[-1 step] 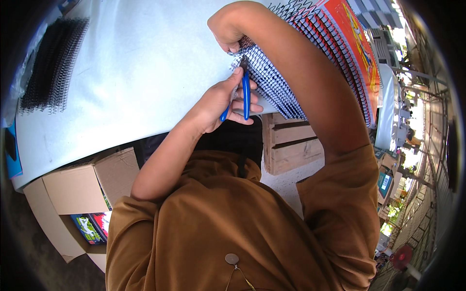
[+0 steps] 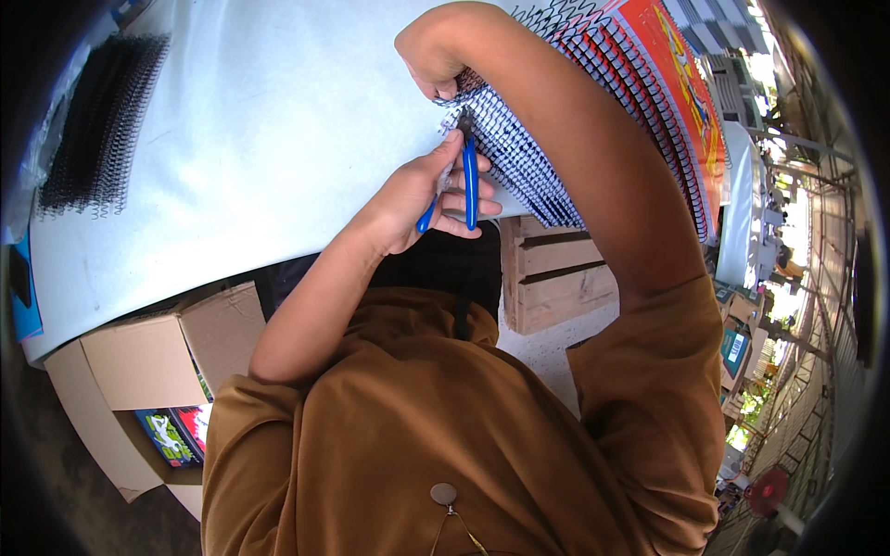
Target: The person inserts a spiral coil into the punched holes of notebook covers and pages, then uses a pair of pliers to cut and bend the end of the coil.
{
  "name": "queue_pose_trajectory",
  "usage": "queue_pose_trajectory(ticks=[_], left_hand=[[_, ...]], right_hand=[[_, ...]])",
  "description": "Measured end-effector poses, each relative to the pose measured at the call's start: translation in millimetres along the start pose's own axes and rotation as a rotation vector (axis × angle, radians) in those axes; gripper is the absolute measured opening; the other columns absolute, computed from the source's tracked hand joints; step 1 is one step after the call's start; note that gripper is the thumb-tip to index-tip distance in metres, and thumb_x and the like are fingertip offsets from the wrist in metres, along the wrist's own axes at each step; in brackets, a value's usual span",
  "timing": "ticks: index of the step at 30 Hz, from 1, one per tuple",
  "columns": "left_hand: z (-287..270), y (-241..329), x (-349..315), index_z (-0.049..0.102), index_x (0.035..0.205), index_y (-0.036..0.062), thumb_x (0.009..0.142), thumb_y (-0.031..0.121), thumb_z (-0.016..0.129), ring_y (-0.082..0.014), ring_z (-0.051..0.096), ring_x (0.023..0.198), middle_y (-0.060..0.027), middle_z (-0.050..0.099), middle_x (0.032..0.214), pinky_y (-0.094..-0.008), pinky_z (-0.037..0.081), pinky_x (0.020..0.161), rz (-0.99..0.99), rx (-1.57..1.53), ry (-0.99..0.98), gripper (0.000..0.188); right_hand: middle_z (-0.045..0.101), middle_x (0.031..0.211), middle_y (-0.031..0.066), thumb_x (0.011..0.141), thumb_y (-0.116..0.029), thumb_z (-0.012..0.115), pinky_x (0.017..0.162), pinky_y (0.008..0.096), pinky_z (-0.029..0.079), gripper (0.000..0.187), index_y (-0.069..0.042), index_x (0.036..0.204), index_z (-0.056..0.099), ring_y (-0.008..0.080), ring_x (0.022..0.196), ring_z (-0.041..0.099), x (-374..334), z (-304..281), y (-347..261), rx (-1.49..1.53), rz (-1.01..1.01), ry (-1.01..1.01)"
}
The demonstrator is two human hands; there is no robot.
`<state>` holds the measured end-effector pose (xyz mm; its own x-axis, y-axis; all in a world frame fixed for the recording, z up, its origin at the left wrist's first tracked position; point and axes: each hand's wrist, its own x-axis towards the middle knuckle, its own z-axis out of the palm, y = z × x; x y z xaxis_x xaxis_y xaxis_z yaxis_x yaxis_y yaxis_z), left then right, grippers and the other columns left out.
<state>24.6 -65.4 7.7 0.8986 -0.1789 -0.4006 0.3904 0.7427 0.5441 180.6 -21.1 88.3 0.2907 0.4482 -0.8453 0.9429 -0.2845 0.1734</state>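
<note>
While my left hand (image 2: 408,199) grips blue-handled pliers (image 2: 468,181) pointing twelve o'clock, notebook spirals (image 2: 519,157) lie just beyond at one o'clock; right hand (image 2: 436,51) fingers pinch them.

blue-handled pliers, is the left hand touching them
Touching. The head view shows the left hand wrapped around the blue-handled pliers, its fingers curled over the handles, beside the stack of spiral-bound notebooks.
</note>
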Motion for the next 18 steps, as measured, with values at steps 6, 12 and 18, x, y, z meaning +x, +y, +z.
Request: queue_pose_trajectory(ticks=[6,12,18], left_hand=[[-5.6,2.8,4.6,0.050,0.106,0.0030,0.093,0.055,0.030,-0.0253,0.062,0.081,-0.0104,0.054,0.084,-0.0375,0.053,0.068,0.001,-0.046,-0.020,0.057],[-2.7,4.2,-5.3,0.052,0.110,0.0020,0.094,0.051,0.030,-0.0233,0.063,0.079,-0.0096,0.057,0.082,-0.0387,0.055,0.068,-0.003,0.091,0.051,0.056],[8.1,6.0,0.8,0.052,0.100,0.0055,0.095,0.051,0.030,-0.0167,0.057,0.065,-0.0053,0.052,0.075,-0.0321,0.054,0.061,0.023,-0.053,-0.008,0.050]], right_hand=[[0.068,0.083,0.0123,0.070,-0.010,0.067,0.066,0.0391,0.050,0.017,-0.006,0.086,0.071,0.0241,0.073,0.064,4.9,0.8,2.5,0.018,-0.037,0.031],[0.068,0.080,0.0121,0.069,-0.010,0.068,0.064,0.0387,0.049,0.015,-0.008,0.083,0.072,0.0233,0.071,0.064,7.7,0.7,3.7,-0.010,-0.041,0.082],[0.068,0.080,0.0122,0.070,-0.010,0.067,0.063,0.0381,0.050,0.014,-0.007,0.083,0.072,0.0241,0.070,0.064,3.1,-1.1,3.5,-0.043,-0.028,0.097]])
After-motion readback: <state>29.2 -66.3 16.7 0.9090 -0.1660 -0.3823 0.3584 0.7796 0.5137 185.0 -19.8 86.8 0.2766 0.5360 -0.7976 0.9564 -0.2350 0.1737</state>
